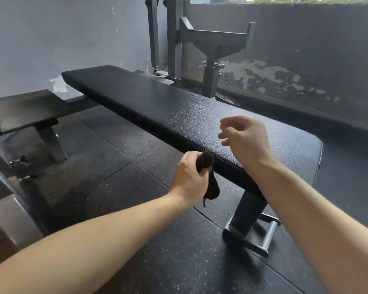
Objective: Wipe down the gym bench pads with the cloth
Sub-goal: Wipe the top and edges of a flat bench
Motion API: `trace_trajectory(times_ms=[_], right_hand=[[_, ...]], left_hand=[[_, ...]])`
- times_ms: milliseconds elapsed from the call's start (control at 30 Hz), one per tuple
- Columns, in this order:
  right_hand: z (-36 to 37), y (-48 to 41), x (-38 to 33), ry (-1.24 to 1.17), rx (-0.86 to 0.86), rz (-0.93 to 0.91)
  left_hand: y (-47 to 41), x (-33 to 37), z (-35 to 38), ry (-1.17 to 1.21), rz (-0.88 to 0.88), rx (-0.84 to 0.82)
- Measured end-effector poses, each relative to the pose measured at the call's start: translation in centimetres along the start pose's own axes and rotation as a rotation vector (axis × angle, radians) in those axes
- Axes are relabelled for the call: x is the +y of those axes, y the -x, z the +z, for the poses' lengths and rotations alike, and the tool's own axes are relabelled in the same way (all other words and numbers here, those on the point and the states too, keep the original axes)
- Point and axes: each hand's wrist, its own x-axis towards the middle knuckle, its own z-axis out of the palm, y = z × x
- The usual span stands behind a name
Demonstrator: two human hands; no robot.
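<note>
The left hand [189, 177] grips a dark cloth [211, 188], bunched tight in the fist with a loose tail hanging below the fingers. It sits just off the near long edge of the flat bench pad [157, 102], toward the pad's near end. The top of the bundle is at that edge, but I cannot tell whether it touches. The cloth is not yet on the top surface.

The right hand [245, 139] hovers over the same end of the pad, fingers loosely curled and holding nothing.

The pad's long axis runs away from the person toward the far end beside the steel rack [210, 49]. From the cloth, the top surface lies up and across the near edge, and almost the whole length stretches beyond it. The left hand has the cloth and is nearer that edge, so I judge the next move is its own: lift over the edge, lay the cloth flat, then stroke along the length.

Most of the cloth is buried in the fist, so its size and dampness cannot be read. The right forearm covers part of the pad's near end. Only the near bench foot [251, 232] shows. A smaller pad [28, 107] to the left looks grey and is partly cut off.
</note>
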Motion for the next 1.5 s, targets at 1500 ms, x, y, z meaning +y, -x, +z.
trace_trajectory(times_ms=[1500], right_hand=[[-1.9, -4.6, -0.6, -0.067, -0.364, 0.170]], left_hand=[[-2.7, 5.0, -0.4, 0.025, -0.607, 0.274]])
